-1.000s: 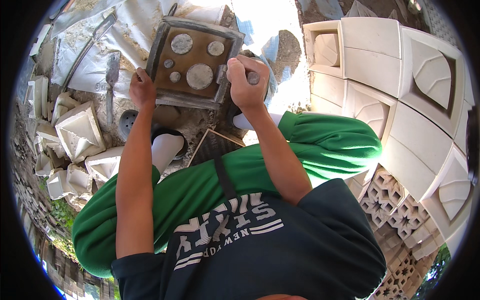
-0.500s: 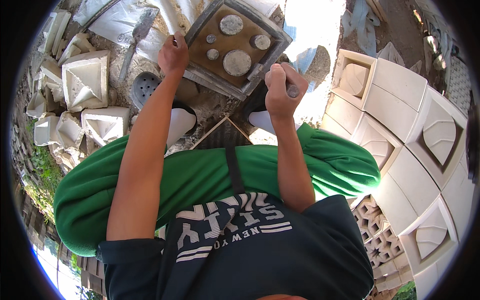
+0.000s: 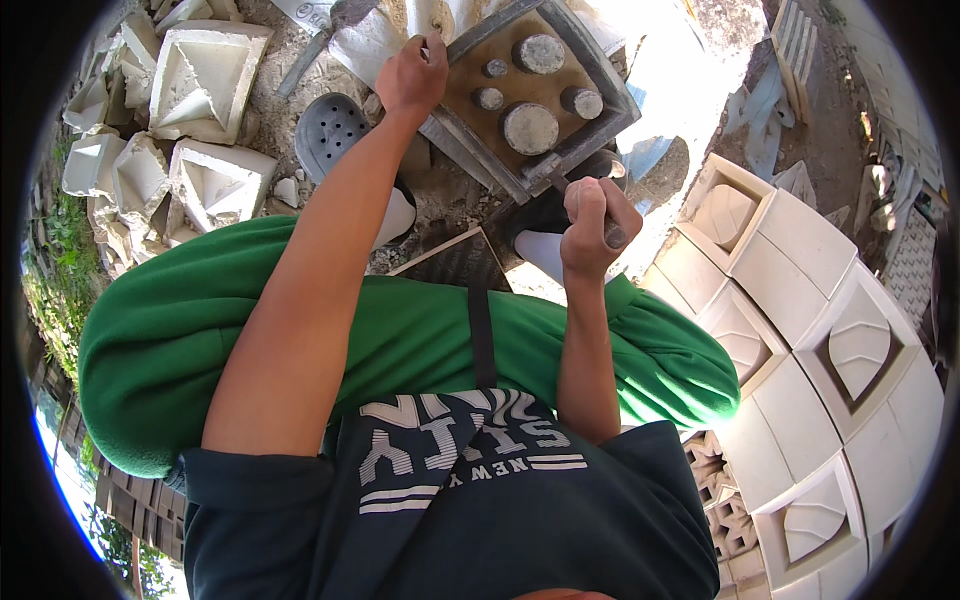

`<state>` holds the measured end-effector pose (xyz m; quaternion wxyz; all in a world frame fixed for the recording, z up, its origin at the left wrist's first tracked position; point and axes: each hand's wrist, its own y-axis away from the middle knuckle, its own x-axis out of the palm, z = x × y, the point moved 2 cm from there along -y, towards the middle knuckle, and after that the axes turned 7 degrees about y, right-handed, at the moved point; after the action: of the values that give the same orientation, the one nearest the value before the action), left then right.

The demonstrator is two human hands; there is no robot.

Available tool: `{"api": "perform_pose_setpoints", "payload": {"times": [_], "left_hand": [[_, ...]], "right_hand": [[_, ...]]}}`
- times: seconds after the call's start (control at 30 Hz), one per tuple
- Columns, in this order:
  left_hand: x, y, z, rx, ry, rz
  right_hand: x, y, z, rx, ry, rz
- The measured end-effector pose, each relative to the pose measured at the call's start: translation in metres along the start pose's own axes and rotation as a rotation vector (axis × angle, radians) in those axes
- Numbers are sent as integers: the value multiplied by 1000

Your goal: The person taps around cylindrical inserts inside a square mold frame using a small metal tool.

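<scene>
A square grey mould frame (image 3: 590, 137) with a brown inner bed lies tilted in front of me at the top. Several round grey discs rise from the bed, among them a large disc (image 3: 530, 128). My left hand (image 3: 412, 80) is closed at the frame's left corner; whatever its fingertips pinch is hidden. Wrapped round the handle of a hand tool (image 3: 614, 234), my right hand (image 3: 596, 228) sits just off the near right side. The tool's narrow dark end reaches the frame's near edge, and its exact kind cannot be made out.
Broken white cast blocks (image 3: 210, 85) are heaped at the left. A grey clog (image 3: 331, 138) shows near my left forearm, with a trowel (image 3: 305, 62) beyond it. Stacked cream blocks with leaf-shaped reliefs (image 3: 858, 348) stand at the right. Bright white sheeting lies beyond the frame.
The whole view has shifted and turned. Against the frame, my right hand and its tool have come nearer to me. My left hand stays by the frame's left corner.
</scene>
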<state>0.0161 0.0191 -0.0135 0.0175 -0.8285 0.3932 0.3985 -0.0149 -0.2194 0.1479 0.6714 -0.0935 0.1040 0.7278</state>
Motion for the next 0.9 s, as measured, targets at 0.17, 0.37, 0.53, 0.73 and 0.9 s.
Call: {"api": "perform_pose_setpoints", "payload": {"times": [0.17, 0.37, 0.53, 0.73, 0.9], "left_hand": [[-1, 0, 1, -13, -10, 19], [-1, 2, 6, -40, 7, -3], [-9, 5, -11, -44, 14, 78], [-6, 5, -1, -55, 26, 22], [-6, 6, 0, -54, -8, -2]], "right_hand": [[3, 10, 29, 60, -109, -29], [13, 2, 25, 120, -54, -6], [8, 14, 9, 20, -12, -13], [1, 13, 36, -4, -201, -92], [15, 4, 19, 52, 86, 9]]}}
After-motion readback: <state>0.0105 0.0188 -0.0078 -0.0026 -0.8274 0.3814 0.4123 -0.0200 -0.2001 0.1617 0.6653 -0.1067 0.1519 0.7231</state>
